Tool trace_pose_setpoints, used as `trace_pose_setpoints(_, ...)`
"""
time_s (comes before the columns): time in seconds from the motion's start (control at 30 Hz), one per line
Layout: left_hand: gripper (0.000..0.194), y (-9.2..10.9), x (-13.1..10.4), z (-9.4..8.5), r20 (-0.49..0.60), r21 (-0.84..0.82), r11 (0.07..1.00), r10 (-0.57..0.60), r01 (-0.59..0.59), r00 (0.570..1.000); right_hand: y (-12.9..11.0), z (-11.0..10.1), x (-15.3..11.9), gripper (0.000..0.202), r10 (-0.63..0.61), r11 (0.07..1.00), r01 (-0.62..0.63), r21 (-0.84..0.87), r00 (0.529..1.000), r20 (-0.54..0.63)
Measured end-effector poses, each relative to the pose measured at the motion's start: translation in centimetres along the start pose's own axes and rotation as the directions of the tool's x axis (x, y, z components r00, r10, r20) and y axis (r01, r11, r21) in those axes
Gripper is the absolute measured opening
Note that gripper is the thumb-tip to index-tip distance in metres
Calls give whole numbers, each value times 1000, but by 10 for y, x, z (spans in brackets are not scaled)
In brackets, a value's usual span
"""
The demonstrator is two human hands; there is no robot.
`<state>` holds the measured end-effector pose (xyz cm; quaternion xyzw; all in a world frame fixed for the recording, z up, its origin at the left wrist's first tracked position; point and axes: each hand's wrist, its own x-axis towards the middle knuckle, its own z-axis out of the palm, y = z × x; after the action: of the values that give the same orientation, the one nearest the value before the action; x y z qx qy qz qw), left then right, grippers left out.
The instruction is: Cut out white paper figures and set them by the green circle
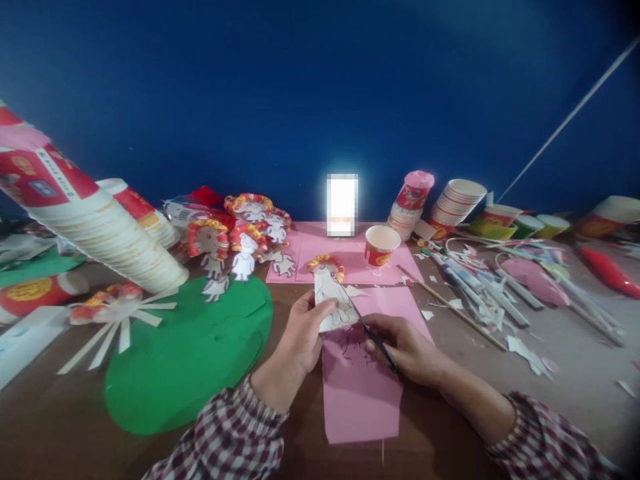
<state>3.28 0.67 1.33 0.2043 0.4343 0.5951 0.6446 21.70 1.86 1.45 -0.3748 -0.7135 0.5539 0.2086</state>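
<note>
A piece of white paper (336, 301) with a figure drawn on it is pinched in my left hand (303, 327), above the middle of the table. My right hand (400, 343) is closed around dark scissors (381, 345), whose tip reaches the paper's right edge. Under both hands lies a pink sheet (361, 407) with dark marks. Just behind the white paper is a red and gold ring (334, 261). A single paper cup (381, 248) stands behind, to the right.
On the left are a green round sheet (185, 367), a leaning stack of cups (115, 233) and several paper figures (244, 257) with rings. To the right lie a thin stick (455, 310), pens (475, 287), paper scraps and more cups (457, 203).
</note>
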Motion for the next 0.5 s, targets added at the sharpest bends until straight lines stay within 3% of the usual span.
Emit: trace_pose_setpoints(0.5, 39, -1, 0, -1, -3, -6, 1000, -3, 3, 1000, 2, 0, 0, 44, 4, 1000, -4, 10, 1000, 6)
